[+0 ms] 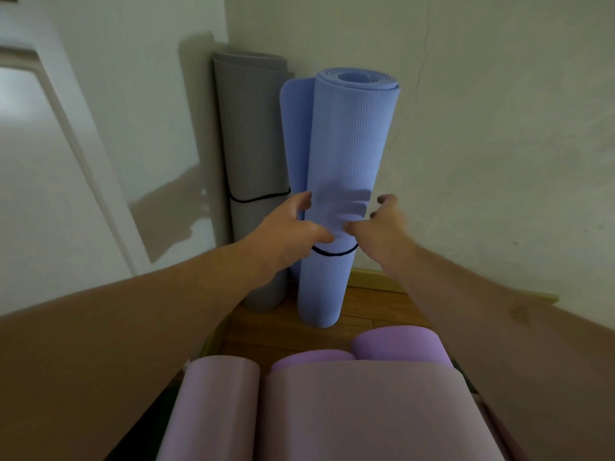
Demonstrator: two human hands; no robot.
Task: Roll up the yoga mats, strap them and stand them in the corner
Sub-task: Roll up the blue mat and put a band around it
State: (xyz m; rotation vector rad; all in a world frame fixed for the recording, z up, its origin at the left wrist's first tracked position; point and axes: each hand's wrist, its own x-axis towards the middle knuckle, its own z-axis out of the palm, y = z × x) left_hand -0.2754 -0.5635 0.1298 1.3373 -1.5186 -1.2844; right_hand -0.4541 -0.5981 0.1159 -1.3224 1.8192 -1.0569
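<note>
Blue mat (342,154), seemingly unlabelled, stands between both hands (336,227)

You will find no writing, label, brand mark, number or sign to read anywhere in this view.
</note>
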